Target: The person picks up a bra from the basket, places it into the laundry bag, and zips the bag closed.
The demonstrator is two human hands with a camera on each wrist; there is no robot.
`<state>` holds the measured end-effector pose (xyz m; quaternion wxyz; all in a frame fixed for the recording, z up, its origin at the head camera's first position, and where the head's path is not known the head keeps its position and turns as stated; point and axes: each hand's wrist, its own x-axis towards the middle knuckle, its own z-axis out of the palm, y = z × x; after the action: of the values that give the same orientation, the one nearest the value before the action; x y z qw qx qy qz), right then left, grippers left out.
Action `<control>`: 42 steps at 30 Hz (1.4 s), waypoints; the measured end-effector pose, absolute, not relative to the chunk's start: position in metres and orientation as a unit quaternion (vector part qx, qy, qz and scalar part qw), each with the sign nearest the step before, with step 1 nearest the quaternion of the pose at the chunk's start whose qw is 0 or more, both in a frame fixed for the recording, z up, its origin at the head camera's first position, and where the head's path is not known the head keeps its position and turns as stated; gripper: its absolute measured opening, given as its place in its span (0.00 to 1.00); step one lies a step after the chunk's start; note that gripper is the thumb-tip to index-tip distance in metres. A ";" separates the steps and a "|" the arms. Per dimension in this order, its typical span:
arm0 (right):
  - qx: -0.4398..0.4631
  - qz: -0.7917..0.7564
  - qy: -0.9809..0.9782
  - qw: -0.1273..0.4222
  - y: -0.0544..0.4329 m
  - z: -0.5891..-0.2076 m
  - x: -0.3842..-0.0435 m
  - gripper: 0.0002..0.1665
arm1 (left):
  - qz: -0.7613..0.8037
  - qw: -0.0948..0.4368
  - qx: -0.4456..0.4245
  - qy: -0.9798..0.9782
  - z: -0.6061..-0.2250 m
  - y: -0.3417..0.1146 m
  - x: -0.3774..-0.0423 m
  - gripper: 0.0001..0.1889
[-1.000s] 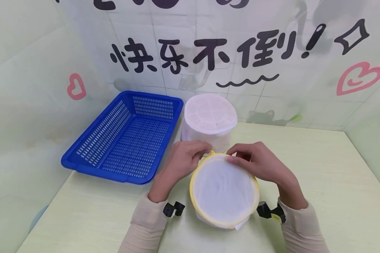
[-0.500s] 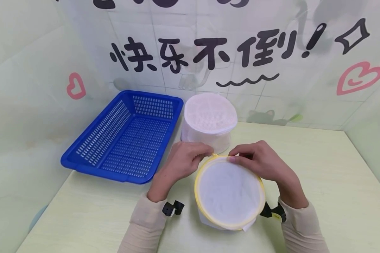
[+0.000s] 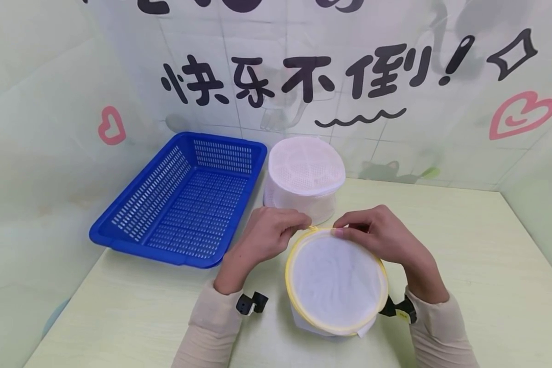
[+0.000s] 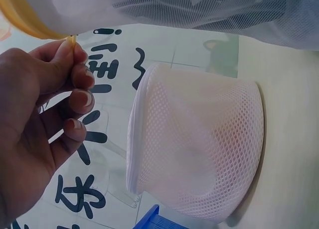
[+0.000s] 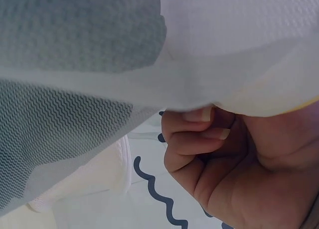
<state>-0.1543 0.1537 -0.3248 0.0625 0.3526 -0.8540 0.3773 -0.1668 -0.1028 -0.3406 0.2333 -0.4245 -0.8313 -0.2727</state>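
Note:
A round white mesh laundry bag (image 3: 338, 278) with a yellow rim (image 3: 289, 286) is held over the table between both hands, its flat top tipped toward me. My left hand (image 3: 272, 228) pinches a small yellow zipper pull at the bag's far edge; the left wrist view shows thumb and index finger on the pull (image 4: 74, 39). Close to its right, my right hand (image 3: 381, 232) grips the far rim between thumb and fingers. Mesh fabric (image 5: 75, 124) fills much of the right wrist view and hides part of that hand's grip.
Just beyond the hands stands a second mesh laundry bag (image 3: 305, 166), pale pink-white and upright. A blue perforated plastic basket (image 3: 156, 256) lies on the left side of the pale table (image 3: 464, 266). A wall sheet (image 3: 418, 148) with printed characters closes off the back.
The yellow-rimmed bag has shifted slightly right and toward me. My left hand, pinching the zipper pull, moved a little right along with it. The right hand keeps its grip.

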 end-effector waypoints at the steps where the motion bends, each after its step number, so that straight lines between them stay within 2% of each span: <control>1: 0.352 0.376 -0.854 0.064 0.154 -0.325 -0.154 0.05 | -0.273 0.234 -0.426 -0.831 -0.340 -0.103 -0.167 0.09; 42: 0.340 0.373 -0.861 0.055 0.155 -0.322 -0.153 0.05 | -0.257 0.247 -0.417 -0.836 -0.342 -0.101 -0.167 0.11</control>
<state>-0.1526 0.1550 -0.3216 0.0546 0.3403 -0.8615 0.3729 -0.1667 -0.1013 -0.3420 0.2471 -0.4173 -0.8360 -0.2568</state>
